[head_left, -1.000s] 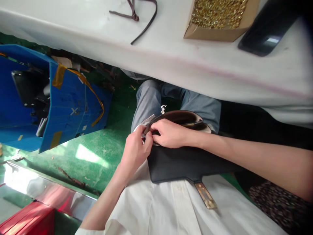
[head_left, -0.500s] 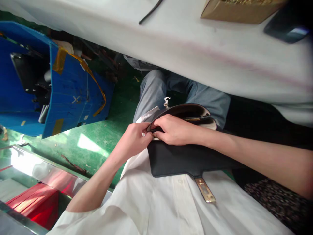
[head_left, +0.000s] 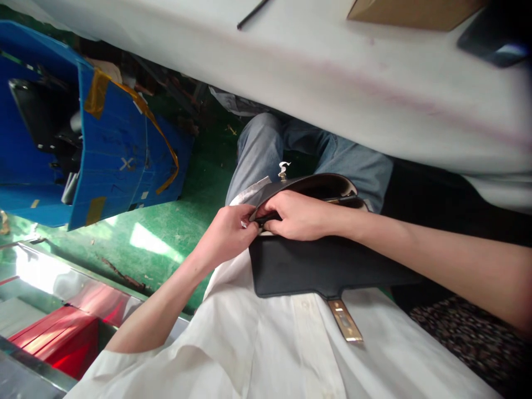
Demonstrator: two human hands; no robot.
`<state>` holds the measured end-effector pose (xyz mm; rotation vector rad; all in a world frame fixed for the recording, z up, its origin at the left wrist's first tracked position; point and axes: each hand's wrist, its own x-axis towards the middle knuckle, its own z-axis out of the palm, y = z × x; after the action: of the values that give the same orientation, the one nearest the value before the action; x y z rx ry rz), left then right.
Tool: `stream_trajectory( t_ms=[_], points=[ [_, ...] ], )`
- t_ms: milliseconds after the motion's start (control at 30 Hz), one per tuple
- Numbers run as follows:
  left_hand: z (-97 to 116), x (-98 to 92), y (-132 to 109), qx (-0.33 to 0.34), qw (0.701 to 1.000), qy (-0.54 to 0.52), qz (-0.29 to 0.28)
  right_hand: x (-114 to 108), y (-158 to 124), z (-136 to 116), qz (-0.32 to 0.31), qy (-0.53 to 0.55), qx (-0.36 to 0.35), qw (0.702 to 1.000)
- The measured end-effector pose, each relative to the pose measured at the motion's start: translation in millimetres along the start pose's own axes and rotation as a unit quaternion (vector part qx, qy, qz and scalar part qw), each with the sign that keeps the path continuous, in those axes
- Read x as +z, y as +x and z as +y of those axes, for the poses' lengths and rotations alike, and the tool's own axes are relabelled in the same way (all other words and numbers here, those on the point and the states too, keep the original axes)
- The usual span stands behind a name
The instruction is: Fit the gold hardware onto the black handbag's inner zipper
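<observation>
A black handbag (head_left: 299,266) lies on my lap with its flap folded back toward me. At the flap's tip is a gold metal clasp (head_left: 346,321). The bag's mouth gapes, showing a pale lining and part of a zip. My left hand (head_left: 233,231) pinches the bag's left end from outside, thumb and fingers closed on its edge. My right hand (head_left: 293,216) reaches into the mouth at that same end, fingers bent against the inner edge; its fingertips are partly hidden. A small white strip (head_left: 284,168) sticks up at the bag's far side.
Ahead is a white-covered table (head_left: 316,72) with a cardboard box (head_left: 415,14), a dark object (head_left: 490,41) and a thin black stick (head_left: 252,14). On the left stand a blue bin (head_left: 124,144) holding black items and a metal-edged frame with a red box (head_left: 58,338).
Both hands keep their hold at the bag's left end, with only slight finger movement. The whole view has shifted a little, so the table items sit higher.
</observation>
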<state>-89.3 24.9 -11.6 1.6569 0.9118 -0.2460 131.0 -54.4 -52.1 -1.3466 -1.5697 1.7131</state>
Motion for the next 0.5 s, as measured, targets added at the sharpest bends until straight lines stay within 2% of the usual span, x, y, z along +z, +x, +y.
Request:
stream_trajectory(
  t_ms=[300, 500],
  points=[
    [-6, 0.7, 6, 0.003, 1.0, 0.004, -0.003, 8, 3, 1, 0.035, -0.02, -0.008, 0.999],
    [-12, -10.5, 11, -0.001, 0.997, -0.02, -0.072, 7, 3, -3, 0.028, -0.046, 0.027, 0.998]
  ],
)
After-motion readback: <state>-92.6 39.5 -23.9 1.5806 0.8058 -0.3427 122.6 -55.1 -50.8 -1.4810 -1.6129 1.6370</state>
